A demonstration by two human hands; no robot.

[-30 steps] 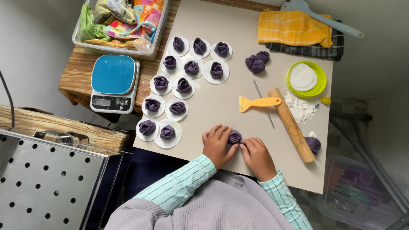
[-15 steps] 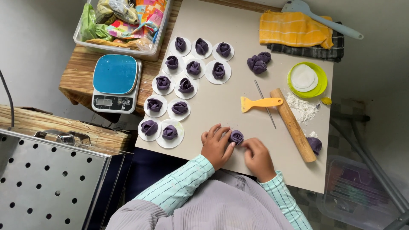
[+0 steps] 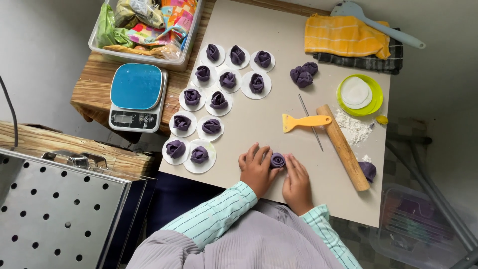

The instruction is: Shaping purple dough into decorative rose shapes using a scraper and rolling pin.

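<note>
A purple rose-shaped dough piece (image 3: 277, 160) stands on the beige work board (image 3: 279, 94) near its front edge. My left hand (image 3: 255, 170) and my right hand (image 3: 297, 183) press against it from both sides, fingers curled around it. To the left, several finished purple dough roses (image 3: 199, 154) rest on white paper discs. A yellow scraper (image 3: 304, 121) and a wooden rolling pin (image 3: 343, 147) lie just beyond my right hand.
Raw purple dough lumps (image 3: 303, 74) sit at the back, another lump (image 3: 368, 170) by the pin's end. A green lid with white discs (image 3: 359, 93), spilled flour (image 3: 352, 126), a yellow cloth (image 3: 346, 36), a blue scale (image 3: 136, 96), a bin of packets (image 3: 144, 25), a perforated metal tray (image 3: 50, 209).
Both hands stay around the dough rose and have shifted slightly, the fingers closing in on its sides. Nothing else on the board has moved.
</note>
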